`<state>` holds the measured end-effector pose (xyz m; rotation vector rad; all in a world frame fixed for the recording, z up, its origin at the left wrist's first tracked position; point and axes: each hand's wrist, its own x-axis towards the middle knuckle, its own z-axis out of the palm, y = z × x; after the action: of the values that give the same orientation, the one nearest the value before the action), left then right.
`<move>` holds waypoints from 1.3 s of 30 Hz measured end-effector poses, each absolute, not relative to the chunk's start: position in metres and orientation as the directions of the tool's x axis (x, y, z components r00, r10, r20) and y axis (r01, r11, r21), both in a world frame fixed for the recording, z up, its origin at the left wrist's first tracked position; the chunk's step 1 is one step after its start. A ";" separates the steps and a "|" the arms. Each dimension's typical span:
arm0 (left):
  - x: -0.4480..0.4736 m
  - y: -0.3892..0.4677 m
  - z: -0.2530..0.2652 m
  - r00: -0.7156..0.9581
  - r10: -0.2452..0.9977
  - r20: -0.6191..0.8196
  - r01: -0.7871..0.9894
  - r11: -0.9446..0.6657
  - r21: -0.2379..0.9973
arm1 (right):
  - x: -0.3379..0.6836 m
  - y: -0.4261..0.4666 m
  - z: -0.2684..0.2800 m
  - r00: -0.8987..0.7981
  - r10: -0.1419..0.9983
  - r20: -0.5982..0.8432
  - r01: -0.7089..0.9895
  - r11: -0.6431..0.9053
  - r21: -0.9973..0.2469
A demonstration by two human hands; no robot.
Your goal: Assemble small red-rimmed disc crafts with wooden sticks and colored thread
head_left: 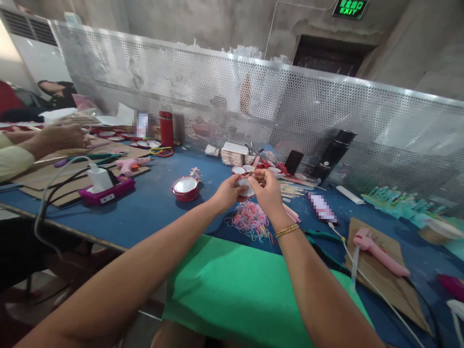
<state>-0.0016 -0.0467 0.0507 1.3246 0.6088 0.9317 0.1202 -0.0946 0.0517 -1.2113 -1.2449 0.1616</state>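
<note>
Both hands meet over the middle of the table around a small round white disc with a red rim point(247, 187). My left hand point(229, 194) grips the disc's left edge between thumb and fingers. At its upper right, my right hand point(267, 189) pinches a flat wooden stick point(255, 163) that rises from the disc's edge. Whether stick and disc are joined is hidden by the fingers. Just below lies a tangled heap of pink and multicoloured strings point(250, 217). A stack of similar red-rimmed discs point(185, 187) stands to the left, sticks showing at its back.
A pink glue gun point(380, 253) rests on cardboard at right, near green-handled pliers point(326, 246). More rimmed discs and loose wooden sticks point(292, 189) lie behind my hands. At left are a purple power strip point(107, 191) and a co-worker's hands point(60, 137). A perforated metal screen point(181, 87) borders the back.
</note>
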 end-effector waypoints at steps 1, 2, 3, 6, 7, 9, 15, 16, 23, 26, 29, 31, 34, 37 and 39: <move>-0.002 -0.046 0.050 0.518 0.845 0.131 -0.223 -0.015 0.975 | 0.120 -0.093 0.049 0.385 0.686 0.617 0.512 0.398 -0.762; -0.002 -0.046 0.050 0.517 0.846 0.132 -0.225 -0.014 0.974 | 0.120 -0.092 0.047 0.378 0.699 0.607 0.530 0.375 -0.761; -0.002 -0.045 0.049 0.518 0.845 0.130 -0.224 -0.013 0.974 | 0.120 -0.092 0.045 0.370 0.710 0.599 0.547 0.355 -0.758; -0.001 -0.045 0.047 0.521 0.845 0.122 -0.220 -0.005 0.976 | 0.119 -0.089 0.040 0.353 0.727 0.589 0.595 0.312 -0.741; 0.000 -0.044 0.046 0.523 0.844 0.117 -0.217 -0.001 0.976 | 0.119 -0.089 0.039 0.355 0.723 0.593 0.607 0.305 -0.734; 0.001 -0.044 0.044 0.521 0.847 0.106 -0.213 0.009 0.977 | 0.118 -0.087 0.037 0.366 0.707 0.605 0.617 0.302 -0.727; 0.002 -0.043 0.042 0.504 0.860 0.077 -0.179 0.017 0.984 | 0.115 -0.080 0.028 0.431 0.667 0.608 0.582 0.309 -0.752; 0.003 -0.043 0.042 0.503 0.861 0.073 -0.174 0.018 0.985 | 0.114 -0.079 0.027 0.437 0.668 0.603 0.575 0.308 -0.758; 0.004 -0.041 0.040 0.493 0.869 0.037 -0.161 0.049 0.986 | 0.114 -0.079 0.028 0.440 0.677 0.591 0.553 0.314 -0.772; 0.004 -0.038 0.040 0.503 0.863 0.046 -0.168 0.046 0.985 | 0.116 -0.079 0.028 0.426 0.685 0.591 0.541 0.331 -0.773; 0.003 -0.035 0.042 0.543 0.836 0.075 -0.179 0.027 0.983 | 0.121 -0.077 0.027 0.420 0.682 0.599 0.540 0.343 -0.769; 0.000 -0.034 0.044 0.593 0.803 0.066 -0.161 0.038 0.986 | 0.125 -0.074 0.025 0.419 0.680 0.601 0.532 0.353 -0.770; -0.005 -0.031 0.048 0.632 0.775 0.010 -0.137 0.099 0.986 | 0.131 -0.070 0.022 0.437 0.692 0.575 0.480 0.361 -0.799; -0.008 -0.029 0.049 0.646 0.763 -0.026 -0.124 0.138 0.983 | 0.137 -0.067 0.018 0.450 0.715 0.535 0.428 0.353 -0.832; -0.008 -0.026 0.048 0.637 0.770 -0.028 -0.111 0.127 0.986 | 0.139 -0.064 0.016 0.439 0.733 0.519 0.413 0.349 -0.841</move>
<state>-0.0085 -0.0258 0.0476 1.2941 0.6350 0.7077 0.1388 -0.0643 0.0156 -1.2698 -1.1736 0.2854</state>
